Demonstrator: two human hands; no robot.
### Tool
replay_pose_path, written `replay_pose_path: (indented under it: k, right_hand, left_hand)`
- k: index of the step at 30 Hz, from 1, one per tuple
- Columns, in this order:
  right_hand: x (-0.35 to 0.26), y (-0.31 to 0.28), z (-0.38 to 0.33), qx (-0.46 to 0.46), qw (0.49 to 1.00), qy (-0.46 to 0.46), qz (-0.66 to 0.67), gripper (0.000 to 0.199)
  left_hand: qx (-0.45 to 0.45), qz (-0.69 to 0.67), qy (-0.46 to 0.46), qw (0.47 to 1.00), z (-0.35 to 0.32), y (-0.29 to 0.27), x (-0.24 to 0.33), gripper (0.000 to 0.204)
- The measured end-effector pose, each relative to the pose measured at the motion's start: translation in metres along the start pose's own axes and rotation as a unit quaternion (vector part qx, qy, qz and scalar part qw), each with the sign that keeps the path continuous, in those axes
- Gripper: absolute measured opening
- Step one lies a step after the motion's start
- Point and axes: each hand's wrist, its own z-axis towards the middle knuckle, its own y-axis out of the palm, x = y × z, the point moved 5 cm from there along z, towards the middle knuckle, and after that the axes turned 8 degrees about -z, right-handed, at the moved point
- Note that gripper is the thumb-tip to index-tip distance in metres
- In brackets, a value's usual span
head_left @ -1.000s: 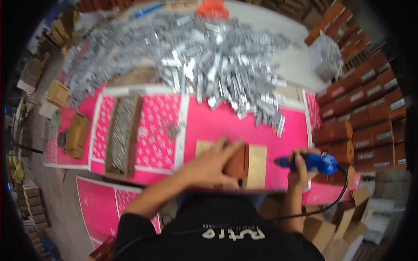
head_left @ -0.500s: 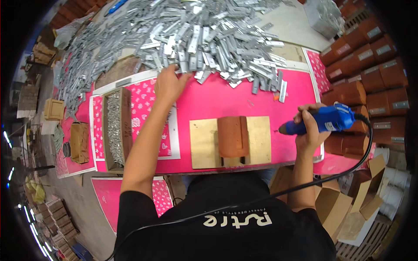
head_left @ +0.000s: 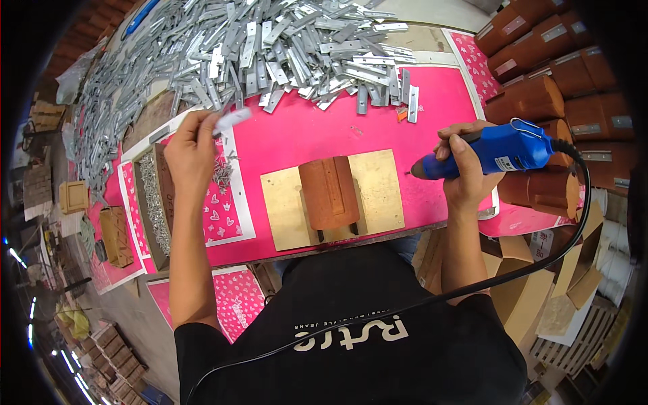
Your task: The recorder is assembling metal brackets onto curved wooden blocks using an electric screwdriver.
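Note:
My left hand (head_left: 190, 154) pinches a small silver metal strip (head_left: 233, 121), blurred by motion, above the left part of the pink table top. Below and beside that hand, a small heap of loose screws (head_left: 224, 170) lies on the patterned pink sheet. My right hand (head_left: 469, 169) is wrapped round a blue corded electric screwdriver (head_left: 503, 150), its tip pointing left over the table. Between my hands, a reddish-brown grooved block (head_left: 329, 192) sits on a pale wooden board (head_left: 381, 192), touched by neither hand.
A big pile of metal strips (head_left: 290, 47) covers the far side of the table. A long wooden box of screws (head_left: 165, 202) stands at the left. Reddish-brown blocks (head_left: 533, 101) are stacked at the right, above open cardboard boxes (head_left: 526, 304). The black cable (head_left: 472, 289) crosses my body.
My left hand has left the pile with a metal strip and moved left and nearer. My right hand still holds the screwdriver. The whole view has shifted and turned slightly.

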Motion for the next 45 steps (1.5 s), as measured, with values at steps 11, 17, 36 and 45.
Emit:
replay_pose_path:
  k: [11, 17, 36, 45]
  right_hand:
    - [-0.001, -0.001, -0.002, 0.01, 1.0, -0.003, -0.012, 0.024]
    - [0.001, -0.015, -0.016, 0.065, 0.995, 0.059, -0.037, 0.026]
    - [-0.005, 0.005, -0.007, 0.019, 0.999, -0.03, -0.018, 0.025]
    - [-0.008, 0.005, -0.013, 0.003, 0.999, -0.034, -0.04, 0.019]
  left_hand:
    - [-0.416, -0.323, -0.265, 0.807, -0.048, 0.072, 0.034, 0.018]
    - [-0.418, -0.316, -0.243, 0.816, -0.051, 0.076, 0.036, 0.024]
    - [-0.449, -0.067, -0.188, 0.871, -0.003, 0.133, 0.038, 0.023]
    - [-0.411, -0.012, -0.107, 0.905, -0.01, 0.122, 0.048, 0.024]
